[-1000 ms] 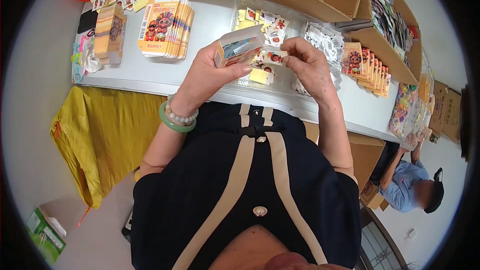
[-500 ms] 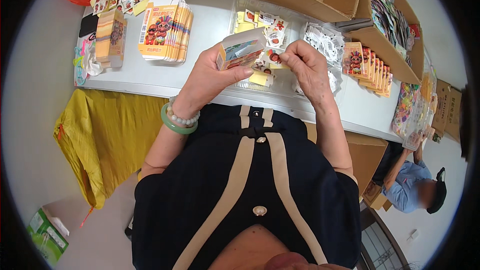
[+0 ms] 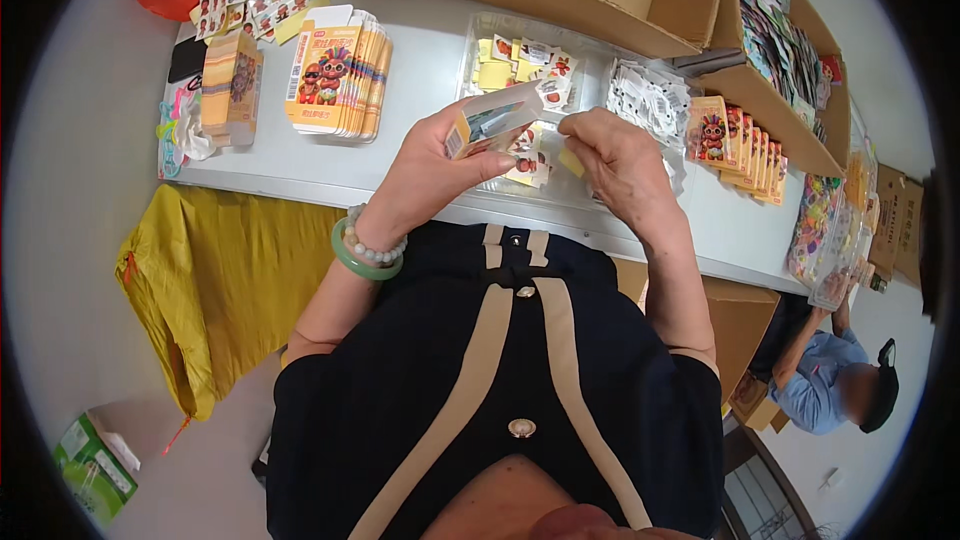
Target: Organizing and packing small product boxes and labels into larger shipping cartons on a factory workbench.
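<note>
2 hands (image 3: 628, 175), L (image 3: 432, 168) w/ open box (image 3: 510, 104)

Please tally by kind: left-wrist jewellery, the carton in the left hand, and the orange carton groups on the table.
Green bangle: 1
Beaded bracelet: 1
Carton in left hand: 1
Orange carton stacks, left part of table: 2
Fanned orange carton row, right part: 1
Total: 6

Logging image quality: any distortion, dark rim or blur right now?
Head view: the white table bows along its front edge, corners go black; head view: the co-worker has a blurred-out face, while the carton in the left hand looks fairly sharp.
</note>
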A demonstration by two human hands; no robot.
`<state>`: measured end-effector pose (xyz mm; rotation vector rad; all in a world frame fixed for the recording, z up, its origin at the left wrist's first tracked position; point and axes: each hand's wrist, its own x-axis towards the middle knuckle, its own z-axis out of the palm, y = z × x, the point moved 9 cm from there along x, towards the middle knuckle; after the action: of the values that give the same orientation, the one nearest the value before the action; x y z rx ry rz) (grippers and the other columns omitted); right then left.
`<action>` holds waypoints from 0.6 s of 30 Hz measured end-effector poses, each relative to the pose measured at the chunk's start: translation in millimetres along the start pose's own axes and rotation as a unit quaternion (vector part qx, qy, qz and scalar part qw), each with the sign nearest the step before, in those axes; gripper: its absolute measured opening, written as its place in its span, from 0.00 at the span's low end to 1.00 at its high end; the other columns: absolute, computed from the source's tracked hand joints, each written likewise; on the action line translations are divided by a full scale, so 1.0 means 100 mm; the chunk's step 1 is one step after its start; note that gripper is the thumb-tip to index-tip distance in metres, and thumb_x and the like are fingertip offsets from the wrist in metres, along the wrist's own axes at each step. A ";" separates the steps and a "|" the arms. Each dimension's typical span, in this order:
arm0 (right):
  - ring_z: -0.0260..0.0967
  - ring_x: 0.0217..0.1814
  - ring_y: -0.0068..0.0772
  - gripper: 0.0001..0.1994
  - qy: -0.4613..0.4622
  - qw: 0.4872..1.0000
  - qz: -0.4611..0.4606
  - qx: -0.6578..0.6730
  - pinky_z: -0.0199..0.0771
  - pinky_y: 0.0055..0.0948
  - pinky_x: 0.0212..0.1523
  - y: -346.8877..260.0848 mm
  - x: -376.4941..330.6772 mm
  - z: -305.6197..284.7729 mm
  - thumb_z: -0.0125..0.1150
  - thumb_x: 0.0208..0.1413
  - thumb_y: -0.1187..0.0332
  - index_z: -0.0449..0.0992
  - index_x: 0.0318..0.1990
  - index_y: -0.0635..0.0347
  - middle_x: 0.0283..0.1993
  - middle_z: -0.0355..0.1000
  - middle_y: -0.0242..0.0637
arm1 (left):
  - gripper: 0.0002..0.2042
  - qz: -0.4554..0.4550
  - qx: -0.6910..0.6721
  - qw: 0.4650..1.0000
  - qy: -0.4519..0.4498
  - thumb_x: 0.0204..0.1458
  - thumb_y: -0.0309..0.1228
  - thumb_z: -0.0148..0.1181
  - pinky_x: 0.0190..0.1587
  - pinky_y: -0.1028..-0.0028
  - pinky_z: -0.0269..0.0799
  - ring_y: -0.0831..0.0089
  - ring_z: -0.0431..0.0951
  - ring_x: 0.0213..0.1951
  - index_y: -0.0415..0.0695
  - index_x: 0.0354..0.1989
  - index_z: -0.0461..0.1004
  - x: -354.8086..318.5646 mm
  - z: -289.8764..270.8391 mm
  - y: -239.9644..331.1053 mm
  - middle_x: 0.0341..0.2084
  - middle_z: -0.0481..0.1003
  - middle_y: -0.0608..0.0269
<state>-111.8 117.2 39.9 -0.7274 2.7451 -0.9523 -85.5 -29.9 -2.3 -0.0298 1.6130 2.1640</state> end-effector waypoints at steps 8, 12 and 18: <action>0.71 0.32 0.36 0.10 0.210 0.963 -0.145 0.092 0.70 0.28 0.37 -0.62 -0.11 -0.63 0.58 0.44 0.87 0.73 0.36 0.67 0.31 0.71 0.42 | 0.24 0.004 0.016 1.000 -0.024 0.46 0.21 0.63 0.44 0.80 0.69 0.83 0.70 0.41 0.38 0.55 0.66 0.02 0.06 -0.02 0.41 0.72 0.67; 0.69 0.30 0.37 0.15 0.145 0.956 -0.252 -0.036 0.66 0.27 0.31 -0.90 -0.02 -0.37 0.59 0.32 0.81 0.74 0.33 0.58 0.30 0.73 0.33 | 0.24 0.026 0.036 0.997 -0.062 0.45 0.20 0.64 0.46 0.79 0.68 0.82 0.70 0.42 0.39 0.53 0.68 0.03 0.23 0.08 0.40 0.73 0.67; 0.69 0.33 0.37 0.14 0.117 0.970 -0.211 0.032 0.68 0.26 0.35 -0.85 -0.01 -0.36 0.58 0.38 0.84 0.75 0.36 0.61 0.35 0.73 0.38 | 0.23 -0.055 -0.037 0.992 -0.106 0.44 0.22 0.65 0.48 0.78 0.68 0.81 0.71 0.43 0.36 0.51 0.68 -0.02 0.25 -0.14 0.42 0.73 0.65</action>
<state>-87.3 79.7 119.9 -1.2999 2.7915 -1.2720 -73.2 -4.4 -6.3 0.0839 1.3805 2.0648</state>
